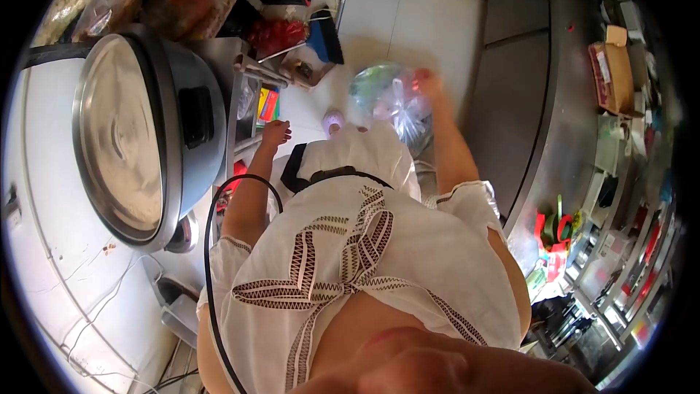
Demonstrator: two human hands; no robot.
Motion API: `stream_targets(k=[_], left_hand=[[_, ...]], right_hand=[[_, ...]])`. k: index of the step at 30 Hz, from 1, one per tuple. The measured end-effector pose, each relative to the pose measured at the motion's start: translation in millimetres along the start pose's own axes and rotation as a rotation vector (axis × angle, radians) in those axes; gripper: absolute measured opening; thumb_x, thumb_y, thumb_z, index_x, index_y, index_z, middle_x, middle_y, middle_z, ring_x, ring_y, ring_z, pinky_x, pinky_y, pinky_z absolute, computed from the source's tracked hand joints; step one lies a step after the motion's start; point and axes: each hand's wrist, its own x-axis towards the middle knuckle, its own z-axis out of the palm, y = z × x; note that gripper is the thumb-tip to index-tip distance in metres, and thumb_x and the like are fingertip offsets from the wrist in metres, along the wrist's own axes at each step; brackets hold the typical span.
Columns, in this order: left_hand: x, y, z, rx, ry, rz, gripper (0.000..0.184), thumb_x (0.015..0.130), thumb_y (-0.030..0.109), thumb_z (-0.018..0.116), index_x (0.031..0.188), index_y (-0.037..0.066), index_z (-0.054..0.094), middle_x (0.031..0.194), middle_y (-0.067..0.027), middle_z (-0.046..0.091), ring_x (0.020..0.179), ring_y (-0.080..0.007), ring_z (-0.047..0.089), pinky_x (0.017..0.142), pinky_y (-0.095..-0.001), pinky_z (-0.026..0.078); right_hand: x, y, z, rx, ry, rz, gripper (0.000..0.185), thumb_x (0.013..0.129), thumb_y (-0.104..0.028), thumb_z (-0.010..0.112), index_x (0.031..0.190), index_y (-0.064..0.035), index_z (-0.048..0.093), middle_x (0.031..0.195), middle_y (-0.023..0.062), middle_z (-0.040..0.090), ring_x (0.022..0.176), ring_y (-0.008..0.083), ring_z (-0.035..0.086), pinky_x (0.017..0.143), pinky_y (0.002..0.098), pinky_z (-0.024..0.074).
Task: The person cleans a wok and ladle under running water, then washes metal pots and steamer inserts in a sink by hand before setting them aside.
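My right hand [427,82], a little blurred, is closed on a clear plastic bag [405,106] in front of my legs. The bag is crumpled and shiny, with something green showing through its far left side; I cannot make out the rest of its contents. My left hand [277,133] hangs beside the metal shelf on the left, fingers loosely bent and holding nothing visible. Near that hand, on the shelf, is a bright yellow, red and green package [267,106].
A large round cooker [193,113] with a metal lid stands at left. Ahead are a blue dustpan [324,40] and a red bag [277,35] by the tiled floor [386,11]. A steel counter [565,95] runs along the right, bearing a cardboard box [614,76].
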Motion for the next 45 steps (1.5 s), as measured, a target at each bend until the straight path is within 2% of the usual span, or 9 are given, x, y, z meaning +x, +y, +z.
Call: stream_targets(k=[4,16,26,27,29,34,41,43,45], left_hand=[[27.9,27.8,1.7,0.008,0.043,0.023,0.02,0.074,0.025,0.053,0.076,0.004,0.053,0.066,-0.0039,0.057,0.055,-0.0125,0.055,0.049,-0.0244,0.042],[94.4,50.9,36.1,0.092,-0.046,-0.057,0.021,0.074,0.022,0.053,0.078,0.001,0.054,0.063,-0.0087,0.057,0.047,-0.0155,0.055,0.039,-0.0241,0.042],[88.8,86.3,37.2,-0.236,0.149,-0.056,0.019,0.076,0.025,0.052,0.075,0.006,0.052,0.064,-0.0059,0.056,0.055,-0.0143,0.054,0.043,-0.0265,0.041],[97.1,79.7,30.9,-0.294,0.18,-0.114,0.016,0.076,0.022,0.051,0.074,0.006,0.051,0.064,-0.007,0.055,0.055,-0.0147,0.054,0.042,-0.0266,0.041],[132.7,39.9,25.7,-0.418,0.151,-0.167,0.016,0.076,0.021,0.05,0.072,0.005,0.052,0.061,-0.009,0.055,0.049,-0.0166,0.052,0.04,-0.0262,0.041],[110.4,129.6,111.2,-0.161,0.237,-0.318,0.016,0.073,0.023,0.054,0.072,0.007,0.052,0.062,-0.0058,0.053,0.049,-0.0122,0.047,0.04,-0.0245,0.035],[184.6,284.0,181.7,-0.144,0.069,0.021,0.017,0.073,0.023,0.054,0.072,0.007,0.054,0.064,-0.0059,0.055,0.05,-0.0149,0.053,0.04,-0.0248,0.04],[223.7,306.1,185.6,0.183,-0.028,0.145,0.016,0.072,0.024,0.052,0.071,0.009,0.053,0.061,-0.005,0.054,0.05,-0.0167,0.053,0.04,-0.028,0.04],[251.0,324.7,192.8,1.504,0.024,0.622,0.015,0.071,0.025,0.051,0.07,0.011,0.053,0.059,-0.0042,0.053,0.05,-0.0184,0.052,0.041,-0.0312,0.04]], right_hand=[[-24.2,89.4,26.4,-0.939,-0.091,-0.46,0.022,0.075,-0.026,0.045,0.076,-0.0064,0.054,0.066,0.0118,0.058,0.056,0.0243,0.055,0.053,0.0368,0.0441],[-101.7,141.0,-25.1,0.155,0.11,0.541,0.022,0.073,-0.02,0.049,0.058,-0.0077,0.057,0.047,0.0076,0.052,0.046,0.0171,0.054,0.039,0.0291,0.0393],[30.6,117.7,-91.6,-0.454,-0.284,0.507,0.019,0.074,-0.015,0.042,0.065,-0.0075,0.057,0.058,0.0074,0.057,0.047,0.0175,0.054,0.041,0.0309,0.04],[60.2,110.3,-98.2,-0.46,-0.307,0.481,0.019,0.074,-0.015,0.042,0.065,-0.0075,0.057,0.058,0.0074,0.057,0.047,0.0175,0.054,0.041,0.0309,0.04],[131.1,91.6,-118.7,-1.225,-0.68,-0.591,0.011,0.068,-0.02,0.047,0.066,-0.0116,0.055,0.058,0.0059,0.056,0.052,0.0196,0.054,0.044,0.0351,0.0401],[182.3,17.5,-171.5,0.126,-0.125,0.209,0.012,0.075,-0.019,0.047,0.075,-0.0092,0.053,0.059,0.0061,0.055,0.047,0.0165,0.051,0.038,0.0271,0.0373],[215.6,97.2,-257.1,-0.014,-0.208,0.414,0.011,0.076,-0.015,0.048,0.069,-0.0062,0.047,0.053,0.0082,0.05,0.034,0.0145,0.043,0.024,0.0255,0.0254],[214.1,69.4,-264.9,-0.012,-0.151,0.622,0.009,0.072,-0.007,0.046,0.063,-0.0048,0.046,0.049,0.0099,0.047,0.032,0.0162,0.041,0.025,0.0263,0.0249],[233.3,92.7,-264.7,0.01,-0.192,0.457,0.015,0.071,-0.006,0.042,0.057,-0.0051,0.047,0.044,0.0091,0.045,0.032,0.0162,0.04,0.026,0.0279,0.0247]])
